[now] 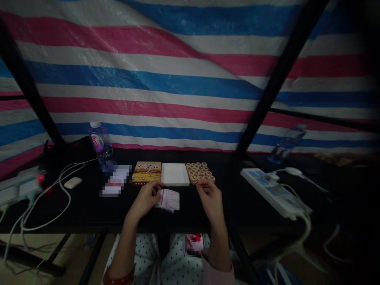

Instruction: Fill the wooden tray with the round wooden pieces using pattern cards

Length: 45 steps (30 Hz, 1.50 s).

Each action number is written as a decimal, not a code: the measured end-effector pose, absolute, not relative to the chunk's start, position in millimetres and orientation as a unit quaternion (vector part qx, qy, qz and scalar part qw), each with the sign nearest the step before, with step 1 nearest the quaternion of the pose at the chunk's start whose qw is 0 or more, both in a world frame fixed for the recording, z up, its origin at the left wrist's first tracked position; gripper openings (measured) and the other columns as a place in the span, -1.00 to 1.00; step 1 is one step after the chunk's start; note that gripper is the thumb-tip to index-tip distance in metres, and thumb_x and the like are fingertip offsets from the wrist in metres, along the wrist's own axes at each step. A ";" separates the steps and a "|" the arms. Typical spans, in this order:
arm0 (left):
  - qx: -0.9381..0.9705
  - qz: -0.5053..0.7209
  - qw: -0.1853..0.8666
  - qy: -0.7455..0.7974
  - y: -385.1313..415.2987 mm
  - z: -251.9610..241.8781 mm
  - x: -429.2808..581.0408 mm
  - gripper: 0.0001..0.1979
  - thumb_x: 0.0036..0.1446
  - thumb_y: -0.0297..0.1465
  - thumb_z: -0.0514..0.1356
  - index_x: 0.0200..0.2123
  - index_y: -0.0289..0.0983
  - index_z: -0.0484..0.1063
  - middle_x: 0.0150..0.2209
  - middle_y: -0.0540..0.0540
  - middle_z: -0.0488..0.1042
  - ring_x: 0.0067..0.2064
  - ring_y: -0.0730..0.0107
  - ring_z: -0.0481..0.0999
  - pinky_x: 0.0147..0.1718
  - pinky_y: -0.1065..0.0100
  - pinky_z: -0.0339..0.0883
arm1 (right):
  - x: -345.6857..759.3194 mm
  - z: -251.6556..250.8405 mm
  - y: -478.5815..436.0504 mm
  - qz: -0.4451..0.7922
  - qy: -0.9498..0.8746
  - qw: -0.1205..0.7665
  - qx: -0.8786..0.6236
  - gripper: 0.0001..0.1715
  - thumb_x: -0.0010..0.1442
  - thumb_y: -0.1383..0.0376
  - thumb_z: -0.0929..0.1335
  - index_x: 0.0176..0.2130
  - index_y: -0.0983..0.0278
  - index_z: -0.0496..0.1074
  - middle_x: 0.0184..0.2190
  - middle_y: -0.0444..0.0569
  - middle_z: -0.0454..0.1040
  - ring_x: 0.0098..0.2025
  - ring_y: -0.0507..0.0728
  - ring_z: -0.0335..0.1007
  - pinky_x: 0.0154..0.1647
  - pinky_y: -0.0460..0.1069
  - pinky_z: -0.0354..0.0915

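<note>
My left hand is closed on the left edge of a folded white sheet with red grid lines, which lies on the black table. My right hand hovers just right of the sheet with its fingers curled; whether it holds anything is hidden. Directly beyond my right hand lies a cluster of several round wooden game pieces. A white box tray sits left of the pieces, and an orange box lid lies left of the tray.
A water bottle stands at the back left. White cables and a small white device lie left; a power strip lies right. Black poles cross a striped tarp.
</note>
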<state>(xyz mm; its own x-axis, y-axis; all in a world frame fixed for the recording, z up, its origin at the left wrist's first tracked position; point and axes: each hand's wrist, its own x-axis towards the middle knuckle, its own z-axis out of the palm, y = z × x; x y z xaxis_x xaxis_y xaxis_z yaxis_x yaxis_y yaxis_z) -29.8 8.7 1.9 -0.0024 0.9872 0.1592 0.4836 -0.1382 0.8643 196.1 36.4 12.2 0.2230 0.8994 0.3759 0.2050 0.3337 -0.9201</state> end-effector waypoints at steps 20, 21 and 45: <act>0.725 0.326 0.304 0.526 -8.3 16.3 -20.6 -0.43 -0.09 -0.45 0.28 0.06 -0.07 0.37 0.10 -0.07 0.40 0.13 0.11 0.34 0.16 0.06 0.04 | 201.7 23.2 35.3 0.326 -0.502 0.620 -0.507 -0.59 -0.20 0.05 0.47 -0.47 0.29 0.39 -0.46 -0.01 0.48 -0.44 0.11 0.40 -0.41 -0.01 0.31; 0.728 0.321 0.299 0.527 -8.0 16.6 -19.3 -0.43 -0.08 -0.45 0.28 0.07 -0.07 0.37 0.11 -0.07 0.40 0.13 0.11 0.33 0.16 0.06 0.04 | 201.8 22.7 36.4 0.324 -0.502 0.624 -0.504 -0.60 -0.19 0.06 0.47 -0.47 0.29 0.37 -0.47 -0.02 0.47 -0.44 0.11 0.40 -0.40 -0.01 0.31; 0.646 0.510 0.186 0.537 8.7 13.5 -25.1 -0.77 0.16 -0.33 0.11 -0.14 -0.23 0.46 -0.14 -0.10 0.54 -0.07 0.26 0.48 -0.01 0.22 0.29 | 187.3 9.6 44.4 0.350 -0.541 0.590 -0.486 -0.68 0.06 0.05 0.32 -0.36 0.22 0.20 -0.46 -0.05 0.46 -0.37 0.13 0.43 -0.34 0.01 0.30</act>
<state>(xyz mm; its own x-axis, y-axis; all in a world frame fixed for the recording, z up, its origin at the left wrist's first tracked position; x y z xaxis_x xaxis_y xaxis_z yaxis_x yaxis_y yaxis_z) -25.1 8.7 13.5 -0.0967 0.8833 0.4588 0.5034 -0.3543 0.7881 187.3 44.4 9.6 0.1691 0.9393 0.2986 0.1133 0.2824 -0.9526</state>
